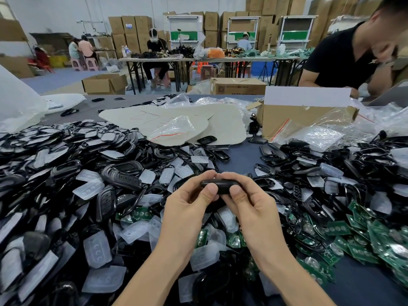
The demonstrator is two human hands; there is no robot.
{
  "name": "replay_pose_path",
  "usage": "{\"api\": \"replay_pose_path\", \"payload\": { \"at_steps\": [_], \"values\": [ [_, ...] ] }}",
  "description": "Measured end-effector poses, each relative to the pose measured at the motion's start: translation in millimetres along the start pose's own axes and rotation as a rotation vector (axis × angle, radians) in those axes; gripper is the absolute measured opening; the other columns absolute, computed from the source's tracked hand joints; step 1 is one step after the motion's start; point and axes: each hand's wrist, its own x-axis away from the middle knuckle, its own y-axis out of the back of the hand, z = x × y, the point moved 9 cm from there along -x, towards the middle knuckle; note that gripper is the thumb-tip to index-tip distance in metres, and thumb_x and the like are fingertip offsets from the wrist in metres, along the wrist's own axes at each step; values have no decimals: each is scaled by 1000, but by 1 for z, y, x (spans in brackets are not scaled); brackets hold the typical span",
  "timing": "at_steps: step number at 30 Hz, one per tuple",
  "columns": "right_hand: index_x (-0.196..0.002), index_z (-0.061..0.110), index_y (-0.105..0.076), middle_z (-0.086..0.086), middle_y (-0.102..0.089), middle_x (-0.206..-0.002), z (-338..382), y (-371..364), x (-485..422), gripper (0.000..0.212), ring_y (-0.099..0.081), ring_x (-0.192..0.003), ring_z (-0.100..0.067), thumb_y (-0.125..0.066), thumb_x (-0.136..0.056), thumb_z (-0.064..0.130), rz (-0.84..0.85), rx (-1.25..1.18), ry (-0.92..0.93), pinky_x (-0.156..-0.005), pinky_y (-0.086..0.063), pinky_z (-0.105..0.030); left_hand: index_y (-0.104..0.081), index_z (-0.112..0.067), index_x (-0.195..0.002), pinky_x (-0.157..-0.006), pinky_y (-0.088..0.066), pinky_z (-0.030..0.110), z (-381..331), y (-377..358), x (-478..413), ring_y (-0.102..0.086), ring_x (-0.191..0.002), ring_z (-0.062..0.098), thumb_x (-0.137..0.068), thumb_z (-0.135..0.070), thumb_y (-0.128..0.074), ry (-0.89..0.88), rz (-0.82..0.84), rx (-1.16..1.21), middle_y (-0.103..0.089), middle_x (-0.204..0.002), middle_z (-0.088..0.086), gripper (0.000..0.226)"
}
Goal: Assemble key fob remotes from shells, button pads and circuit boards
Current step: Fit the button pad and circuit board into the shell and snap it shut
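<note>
over the parts-strewn table (242,160), both hands (left hand (187,208), right hand (249,206)) pinch a fob (220,186).

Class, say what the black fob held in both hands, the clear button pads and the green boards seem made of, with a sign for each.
Key fob: probably moulded plastic, smooth semi-gloss; soft highlights.
Button pads: likely silicone rubber; milky, translucent, moulded bumps.
Circuit boards: green-coated laminate, it seems, with shiny silvery metal contacts.

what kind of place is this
Most likely an assembly workshop in a warehouse: black shells and green circuit boards heaped up, cardboard cartons stacked behind, workers at folding tables. Left hand and right hand grip a key fob.
</note>
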Motion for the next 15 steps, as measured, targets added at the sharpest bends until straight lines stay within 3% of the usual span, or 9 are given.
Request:
{"api": "replay_pose_path", "payload": {
  "at_steps": [6, 10, 15],
  "values": [
    [-101, 29, -76, 6, -74, -115, 9, -3, 1, 23, -68, -115, -12, -55, -91, 24, 19, 53, 44, -93, -52, -18, -79, -32, -93, -78, -53, 17, -14, -3, 3, -71, -86, 6, -78, -20, -69, -61, 30, -66, -78, -96, -1, 22],
    [-101, 25, -75, 5, -76, -110, 13, -4, 2, 22, -70, -110, -11, -56, -90, 24, 19, 55, 61, -90, -53, -16, -80, -30, -90, -75, -53, 14, -18, -2, 4, -69, -79, 2, -87, -2, -66, -83, 18, -100, -77, -88, -3, 32],
    [-112, 22, -71, 7, -75, -112, 14, -5, 3, 24, -70, -110, -12, -55, -95, 24, 40, 133, 81, -92, -54, -20, -79, -32, -92, -77, -53, 19, -16, 1, 3, -68, -81, 6, -82, -22, -68, -71, 14, -124, -77, -92, -2, 19]
  ]
}}
